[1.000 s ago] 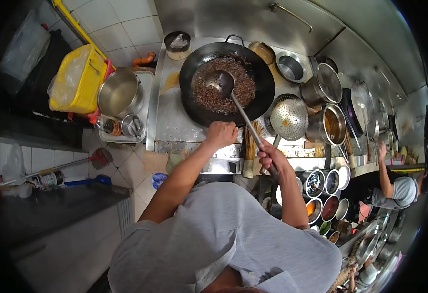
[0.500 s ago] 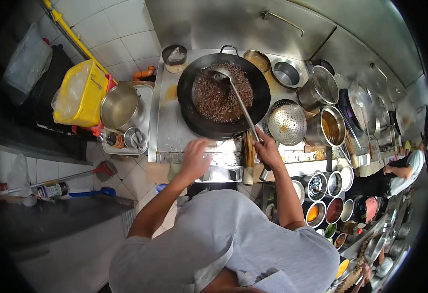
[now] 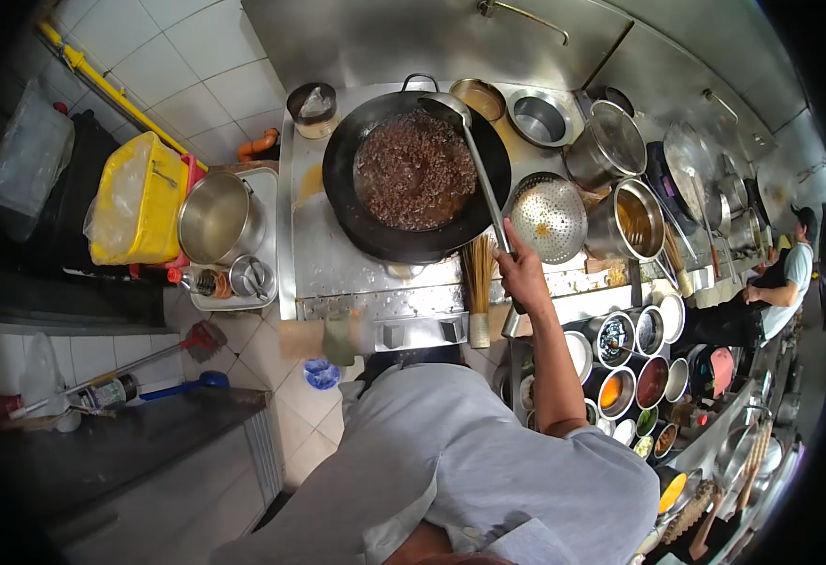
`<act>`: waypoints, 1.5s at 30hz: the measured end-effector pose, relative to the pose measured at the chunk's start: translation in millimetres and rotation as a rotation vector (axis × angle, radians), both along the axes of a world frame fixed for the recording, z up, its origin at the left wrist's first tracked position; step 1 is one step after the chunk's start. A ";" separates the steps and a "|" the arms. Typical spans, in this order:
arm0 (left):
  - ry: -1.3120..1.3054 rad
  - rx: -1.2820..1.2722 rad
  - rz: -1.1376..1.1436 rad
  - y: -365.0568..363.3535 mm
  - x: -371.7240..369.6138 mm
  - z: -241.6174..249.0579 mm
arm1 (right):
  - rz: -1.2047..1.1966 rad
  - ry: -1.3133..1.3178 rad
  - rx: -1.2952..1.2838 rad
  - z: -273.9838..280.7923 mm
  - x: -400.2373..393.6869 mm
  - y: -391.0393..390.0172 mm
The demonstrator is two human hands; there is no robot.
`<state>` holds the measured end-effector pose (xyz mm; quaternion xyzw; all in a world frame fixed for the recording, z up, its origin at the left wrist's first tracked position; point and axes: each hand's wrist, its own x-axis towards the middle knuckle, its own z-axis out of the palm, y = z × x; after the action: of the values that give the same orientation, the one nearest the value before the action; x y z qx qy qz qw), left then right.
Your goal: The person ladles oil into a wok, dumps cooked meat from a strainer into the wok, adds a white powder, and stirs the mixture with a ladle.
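My right hand (image 3: 524, 273) is closed around the handle of a long metal ladle (image 3: 485, 179). The ladle's bowl rests over the far right rim of a large black wok (image 3: 342, 202), apart from the food. Dark brown minced food (image 3: 411, 174) in glossy liquid fills the wok's bottom. Just left of my right hand stands a bamboo wok brush (image 3: 478, 297), and a perforated strainer (image 3: 550, 221) lies to its right. My left hand is out of view.
On the left are a steel pot (image 3: 217, 218) and a yellow bin (image 3: 140, 202). Steel pots (image 3: 607, 146) line the stove's right side. Several seasoning bowls (image 3: 615, 391) sit at my right. Another person (image 3: 778, 292) stands farther right, and part of someone else shows at lower right.
My left hand has gone from beside the wok out of view. The ladle's bowl has moved from over the food to the wok's far right rim.
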<state>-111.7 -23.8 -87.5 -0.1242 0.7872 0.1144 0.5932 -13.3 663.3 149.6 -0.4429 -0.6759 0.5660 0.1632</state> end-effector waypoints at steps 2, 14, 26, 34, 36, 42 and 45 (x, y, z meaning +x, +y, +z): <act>0.027 0.047 0.081 7.6 -0.4 -0.1 | -0.007 0.004 -0.017 -0.3 -0.9 -2.1; 0.125 0.209 0.221 49.4 -4.8 -0.1 | 0.003 -0.036 -0.066 -3.4 8.5 -10.3; 0.094 0.155 0.244 42.6 -2.2 2.6 | -0.011 -0.098 -0.062 4.3 14.6 -10.5; 0.085 0.148 0.260 44.8 -4.7 1.1 | 0.032 -0.087 0.012 -16.6 15.8 -0.4; 0.088 0.152 0.272 46.3 -5.5 3.0 | 0.038 -0.078 0.057 -24.4 10.8 8.6; 0.101 0.166 0.294 46.9 -5.9 2.4 | 0.066 -0.113 0.158 -26.1 -23.9 32.4; 0.104 0.171 0.303 45.8 -5.6 2.9 | 0.103 -0.084 -0.036 -23.4 -28.4 22.1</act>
<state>-117.3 22.0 -84.7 -0.1845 0.7765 0.2753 0.5359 -41.7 685.4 126.2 -0.4337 -0.6938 0.5666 0.0974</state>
